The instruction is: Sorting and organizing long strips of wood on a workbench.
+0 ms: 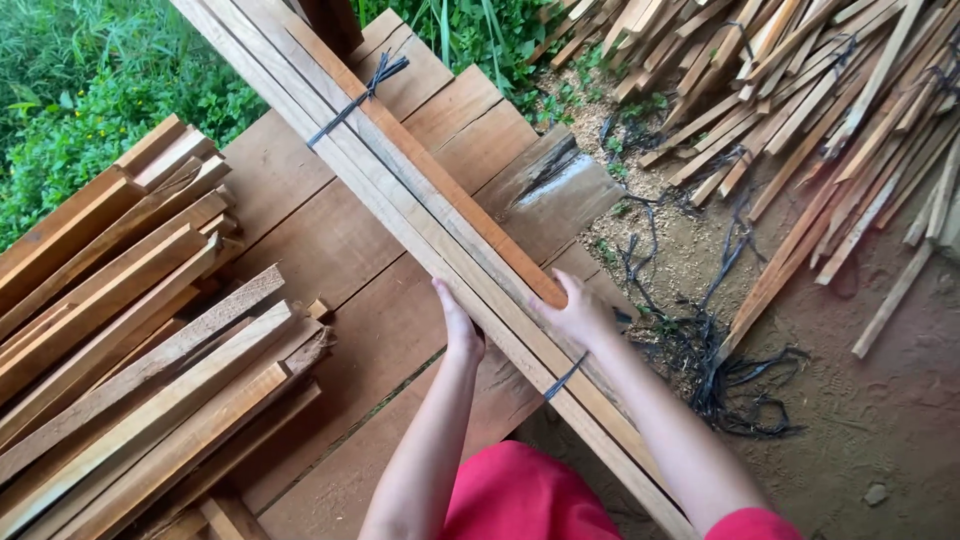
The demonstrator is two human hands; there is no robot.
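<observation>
A long bundle of pale wooden slats (pixel 400 180) runs diagonally from the upper left to the lower right, bound by a dark strap (pixel 355 98) near its far end and another strap (pixel 566 377) near me. My left hand (pixel 459 325) presses flat against the bundle's left side. My right hand (pixel 578 312) rests on the bundle's top right edge with fingers curled over it. The bundle lies over a platform of wide reddish planks (pixel 330 250).
A stack of cut slats (pixel 130 330) lies at the left. More slat bundles (pixel 800 90) are piled on the dirt at the upper right. Loose black straps (pixel 720 370) litter the ground. Green plants (pixel 90 80) grow at the upper left.
</observation>
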